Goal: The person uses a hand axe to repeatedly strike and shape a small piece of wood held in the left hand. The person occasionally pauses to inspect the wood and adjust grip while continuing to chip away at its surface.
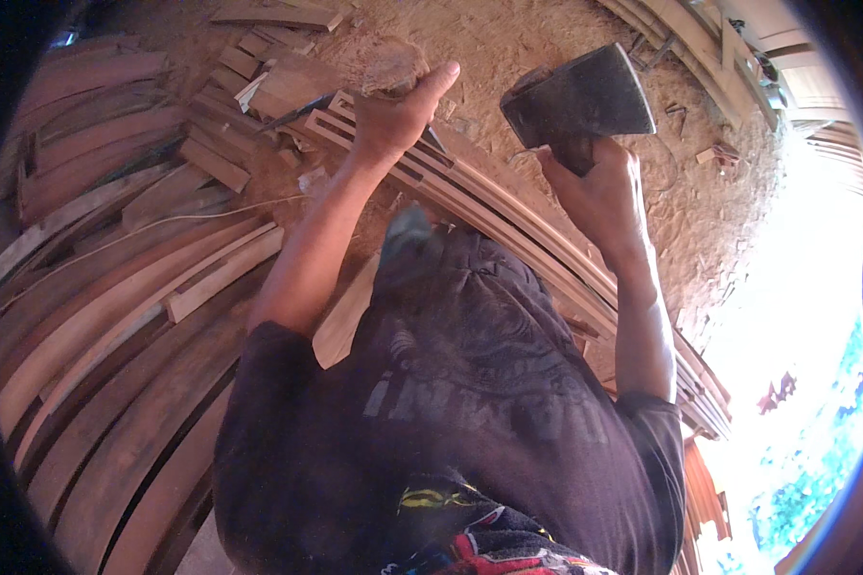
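Observation:
My right hand (604, 196) is closed around the short handle of a hatchet (585, 94), raised in front of me. Its broad dark head has the wide blade edge turned right and the blunt end left. My left hand (390, 125) makes a fist with the thumb stretched out, above long wooden strips (508, 206). A thin dark metal piece (438, 144) shows just under that fist; most of what the hand holds is hidden. Cut slots (332, 125) show in the end of one strip beside the hand. Left of them lies a dark narrow blade-like piece (295, 113).
Curved wooden boards (134, 345) are stacked along the left. Offcuts (244, 62) lie at the far left, near a round wooden block (390, 62). Sawdust and chips cover the ground (719, 201). More timber (690, 53) stands at the far right, near bright daylight.

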Action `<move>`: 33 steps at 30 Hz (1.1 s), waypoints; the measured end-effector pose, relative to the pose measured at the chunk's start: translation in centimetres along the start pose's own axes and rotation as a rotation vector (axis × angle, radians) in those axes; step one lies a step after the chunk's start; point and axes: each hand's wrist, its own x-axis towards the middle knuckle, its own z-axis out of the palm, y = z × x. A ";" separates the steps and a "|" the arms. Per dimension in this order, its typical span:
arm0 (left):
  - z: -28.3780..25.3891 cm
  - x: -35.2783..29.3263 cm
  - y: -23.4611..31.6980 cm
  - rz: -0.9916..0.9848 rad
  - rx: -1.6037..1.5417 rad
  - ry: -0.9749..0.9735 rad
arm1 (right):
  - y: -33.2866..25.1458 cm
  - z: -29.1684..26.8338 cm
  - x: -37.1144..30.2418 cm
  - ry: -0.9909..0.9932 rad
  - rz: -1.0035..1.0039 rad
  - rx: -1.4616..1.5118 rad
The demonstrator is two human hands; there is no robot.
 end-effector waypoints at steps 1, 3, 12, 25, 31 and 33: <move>0.1 -0.3 0.2 -0.018 0.004 -0.013 | 0.3 0.2 -0.1 -0.016 0.019 -0.007; 0.3 -0.5 -0.4 -0.034 0.056 -0.025 | 0.8 0.2 -0.3 -0.051 0.050 -0.025; 0.5 -0.9 -0.8 -0.080 0.249 -0.092 | 0.8 0.3 -0.2 -0.052 0.013 -0.032; 0.8 -1.0 -1.0 -0.009 0.344 -0.152 | -7.9 -4.7 1.5 0.202 -0.330 0.109; 1.2 -1.0 -1.0 0.084 0.262 -0.066 | -9.9 -5.0 1.5 0.256 -0.315 0.227; 0.9 -1.0 -0.9 0.075 0.314 -0.108 | -10.3 -5.0 1.3 0.264 -0.283 0.268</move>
